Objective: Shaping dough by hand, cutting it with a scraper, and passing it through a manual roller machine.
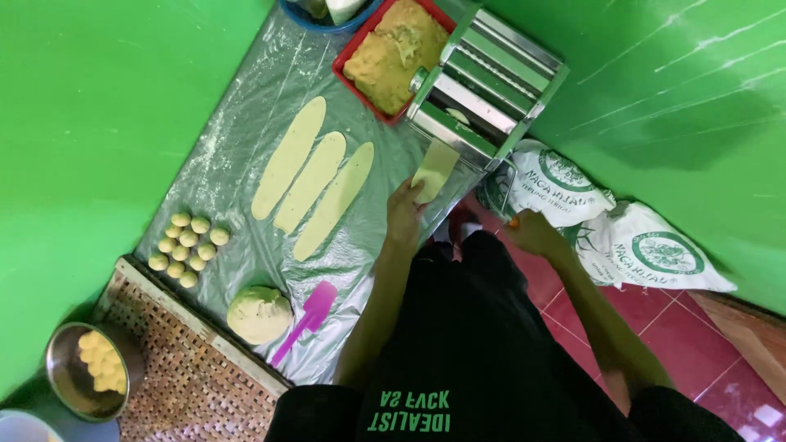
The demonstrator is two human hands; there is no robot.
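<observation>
A metal dough-rolling machine [483,86] stands at the far edge of a plastic-covered table [246,139]. A pale dough sheet [436,168] hangs out of its underside. My left hand [404,211] is under that sheet, holding its lower end. My right hand [532,232] grips the machine's crank handle [511,214], which has an orange tip. Three long flat dough strips [315,184] lie side by side on the plastic to the left of my left hand.
A red tray of yellow dough [395,53] sits behind the machine. Several small dough balls [188,245], a large dough ball [259,313] and a pink spatula [307,319] lie on the plastic. A steel bowl [90,368] rests on a woven tray [188,376]. Flour sacks [622,237] lie at right.
</observation>
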